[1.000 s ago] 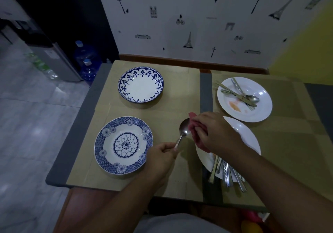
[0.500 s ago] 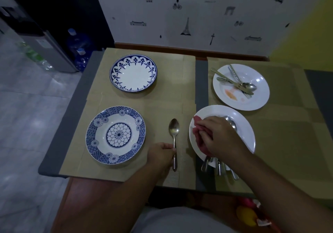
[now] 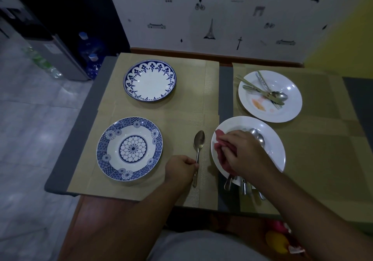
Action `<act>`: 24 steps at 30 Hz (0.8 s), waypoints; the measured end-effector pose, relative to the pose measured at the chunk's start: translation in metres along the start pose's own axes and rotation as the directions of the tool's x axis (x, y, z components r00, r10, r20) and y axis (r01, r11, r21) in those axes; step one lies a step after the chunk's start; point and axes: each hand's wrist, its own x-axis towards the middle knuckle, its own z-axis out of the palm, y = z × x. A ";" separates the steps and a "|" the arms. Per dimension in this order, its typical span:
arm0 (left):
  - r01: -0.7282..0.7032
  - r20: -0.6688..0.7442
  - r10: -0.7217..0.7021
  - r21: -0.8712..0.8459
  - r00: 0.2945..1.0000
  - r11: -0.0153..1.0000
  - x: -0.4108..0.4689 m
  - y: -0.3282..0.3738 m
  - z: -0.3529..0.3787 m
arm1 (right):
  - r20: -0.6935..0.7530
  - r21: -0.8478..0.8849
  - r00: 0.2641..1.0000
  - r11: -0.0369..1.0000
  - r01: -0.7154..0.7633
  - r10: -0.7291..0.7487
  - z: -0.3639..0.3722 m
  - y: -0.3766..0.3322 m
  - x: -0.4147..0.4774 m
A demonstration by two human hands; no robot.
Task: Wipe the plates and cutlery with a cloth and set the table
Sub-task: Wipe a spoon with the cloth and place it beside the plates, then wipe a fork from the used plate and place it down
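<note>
Your left hand (image 3: 181, 170) pinches the spoon (image 3: 198, 147) handle (bowl flat on mat). Your right hand (image 3: 245, 156) fingers curl, gripping the red cloth (image 3: 221, 156) over the white plate (image 3: 270, 139)

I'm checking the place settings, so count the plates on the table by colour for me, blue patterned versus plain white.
Blue-patterned: 2, the far blue plate and the near blue plate.
Plain white: 2, the far white plate and the near white plate.
Total: 4 plates.
</note>
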 end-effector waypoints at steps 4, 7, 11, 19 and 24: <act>-0.053 -0.020 0.054 0.041 0.998 0.998 -0.001 0.000 -0.001 | 0.006 0.001 1.000 1.000 -0.009 0.009 -0.001 0.000 -0.001; -0.086 -0.034 0.088 0.068 0.996 0.994 -0.003 -0.001 -0.001 | 0.002 0.003 1.000 1.000 -0.006 0.006 -0.002 -0.001 -0.001; -0.119 -0.076 0.125 0.082 0.989 0.990 -0.005 0.001 -0.003 | 0.005 0.003 1.000 1.000 -0.015 0.015 -0.001 0.002 -0.001; -0.385 -0.032 0.390 0.106 0.920 0.917 -0.015 0.037 0.005 | -0.064 -0.049 0.993 0.993 -0.105 0.102 -0.016 0.017 0.000; -0.428 0.058 0.425 0.148 0.903 0.891 -0.017 0.059 0.024 | -0.115 -0.065 0.979 0.982 -0.177 0.169 -0.035 0.032 -0.010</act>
